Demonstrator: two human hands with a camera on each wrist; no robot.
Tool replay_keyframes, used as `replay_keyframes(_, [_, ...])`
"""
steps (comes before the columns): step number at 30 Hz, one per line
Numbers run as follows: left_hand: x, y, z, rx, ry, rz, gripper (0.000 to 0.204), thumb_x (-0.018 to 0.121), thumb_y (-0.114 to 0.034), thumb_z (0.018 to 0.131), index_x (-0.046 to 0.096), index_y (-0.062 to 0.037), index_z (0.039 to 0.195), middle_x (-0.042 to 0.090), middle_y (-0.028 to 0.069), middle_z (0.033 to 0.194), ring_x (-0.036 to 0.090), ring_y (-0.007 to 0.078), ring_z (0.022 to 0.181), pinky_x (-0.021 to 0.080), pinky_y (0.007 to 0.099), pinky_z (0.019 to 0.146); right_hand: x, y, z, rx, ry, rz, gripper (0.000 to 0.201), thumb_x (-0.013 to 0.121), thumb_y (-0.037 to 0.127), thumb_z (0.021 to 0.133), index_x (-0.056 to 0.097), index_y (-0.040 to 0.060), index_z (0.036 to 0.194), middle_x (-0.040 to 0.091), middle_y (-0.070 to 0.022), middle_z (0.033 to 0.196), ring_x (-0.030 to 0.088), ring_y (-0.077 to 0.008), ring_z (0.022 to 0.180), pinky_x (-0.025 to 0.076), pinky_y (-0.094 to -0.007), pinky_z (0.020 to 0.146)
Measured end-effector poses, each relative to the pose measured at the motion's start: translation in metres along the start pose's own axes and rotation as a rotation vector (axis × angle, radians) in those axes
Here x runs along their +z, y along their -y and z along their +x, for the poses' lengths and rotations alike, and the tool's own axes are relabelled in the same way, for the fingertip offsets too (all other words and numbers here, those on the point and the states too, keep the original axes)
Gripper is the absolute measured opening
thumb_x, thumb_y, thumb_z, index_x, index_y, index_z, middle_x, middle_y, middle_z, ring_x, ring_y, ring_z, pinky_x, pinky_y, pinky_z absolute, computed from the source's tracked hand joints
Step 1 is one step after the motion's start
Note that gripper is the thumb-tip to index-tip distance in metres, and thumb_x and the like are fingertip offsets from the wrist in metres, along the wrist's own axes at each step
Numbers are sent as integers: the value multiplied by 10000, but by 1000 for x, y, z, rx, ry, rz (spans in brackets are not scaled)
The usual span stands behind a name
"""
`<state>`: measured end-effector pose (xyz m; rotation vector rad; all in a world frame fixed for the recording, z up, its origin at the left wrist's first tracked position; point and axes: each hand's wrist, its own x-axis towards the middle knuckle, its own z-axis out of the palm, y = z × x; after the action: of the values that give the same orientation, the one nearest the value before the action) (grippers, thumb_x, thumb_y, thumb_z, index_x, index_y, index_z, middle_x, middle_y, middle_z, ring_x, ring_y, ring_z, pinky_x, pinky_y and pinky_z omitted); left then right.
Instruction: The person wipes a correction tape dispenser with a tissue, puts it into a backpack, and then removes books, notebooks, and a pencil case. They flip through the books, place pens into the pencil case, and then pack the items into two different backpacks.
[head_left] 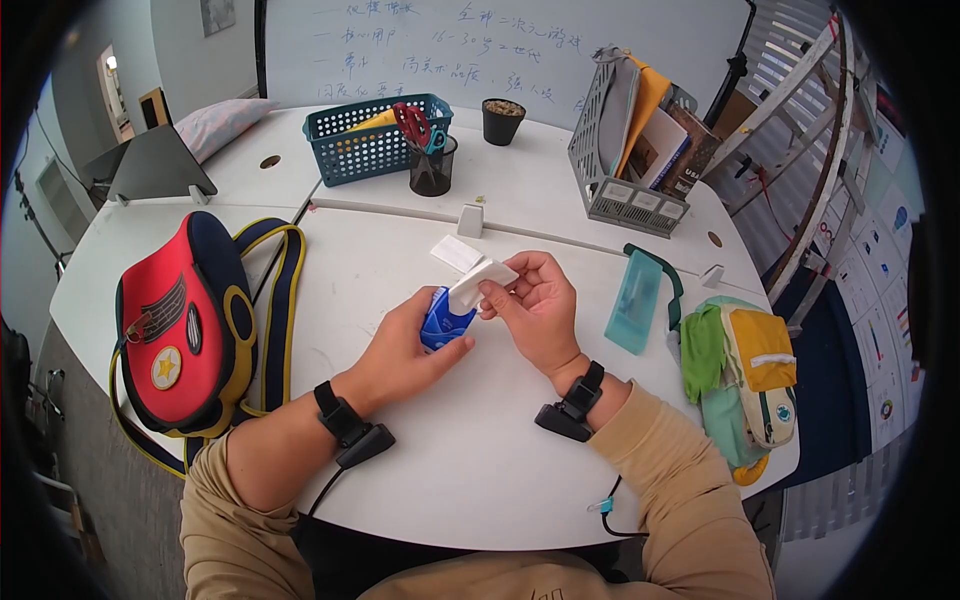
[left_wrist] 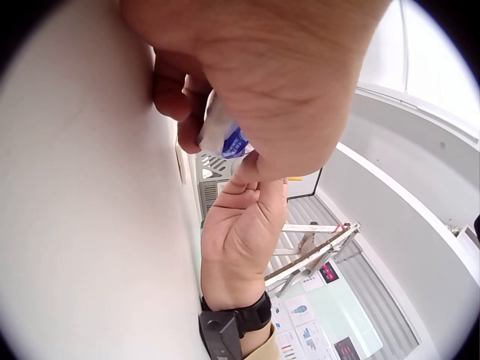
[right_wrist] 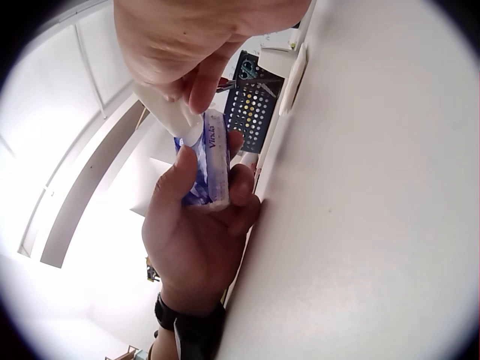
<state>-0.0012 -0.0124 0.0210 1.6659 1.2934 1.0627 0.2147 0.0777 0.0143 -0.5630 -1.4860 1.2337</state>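
Observation:
My left hand (head_left: 405,345) grips a small blue tissue packet (head_left: 445,322) above the middle of the white table, thumb along its near side. In the right wrist view the packet (right_wrist: 217,157) shows a printed side, with the left fingers (right_wrist: 241,184) curled round it. A white tissue (head_left: 482,280) sticks out of the packet's upper end. My right hand (head_left: 540,310) pinches that tissue between thumb and fingers. Just beyond lies a folded white tissue (head_left: 455,253) on the table. In the left wrist view the left palm hides most of the packet (left_wrist: 232,142).
A red and navy backpack (head_left: 175,325) stands left; a teal pouch (head_left: 634,302) and a small green-yellow bag (head_left: 745,375) lie right. Behind are a basket (head_left: 350,150), a mesh cup (head_left: 432,172) with scissors, a plant pot (head_left: 502,122) and a grey file holder (head_left: 630,205).

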Motion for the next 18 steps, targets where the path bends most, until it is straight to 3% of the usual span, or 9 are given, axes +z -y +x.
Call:
replay_keyframes(9, [-2, -1, 0, -11, 26, -13, 519, 851, -265, 1050, 628, 5, 1434, 743, 81, 1163, 671, 135, 1045, 575, 332, 954, -2, -2, 0, 17, 10, -20, 347, 842, -14, 1052, 586, -6, 1286, 789, -137, 1140, 793, -131, 942, 685, -269, 765])
replay_keyframes(12, [0, 4, -1, 42, -67, 5, 521, 854, -266, 1045, 629, 3, 1431, 735, 85, 1177, 671, 142, 1052, 581, 339, 954, -5, -5, 0, 14, 26, -74, 356, 848, -4, 1050, 591, -1, 1297, 788, -125, 1164, 787, -121, 976, 669, -253, 763])
replay_keyframes(15, [1, 4, 1, 39, -129, -25, 492, 836, -263, 1036, 642, 22, 1387, 762, 162, 1158, 725, 222, 1024, 605, 379, 952, -5, -5, 0, -7, 36, -73, 361, 844, -4, 1051, 591, -3, 1308, 785, -126, 1200, 784, -120, 1033, 662, -248, 783])
replay_keyframes(18, [3, 7, 3, 14, -166, -63, 480, 835, -250, 1044, 644, 15, 1396, 756, 138, 1160, 712, 197, 1020, 602, 370, 952, -6, -6, 0, -2, 43, -77, 361, 830, -17, 1053, 587, -8, 1319, 781, -132, 1219, 781, -133, 1083, 675, -261, 819])
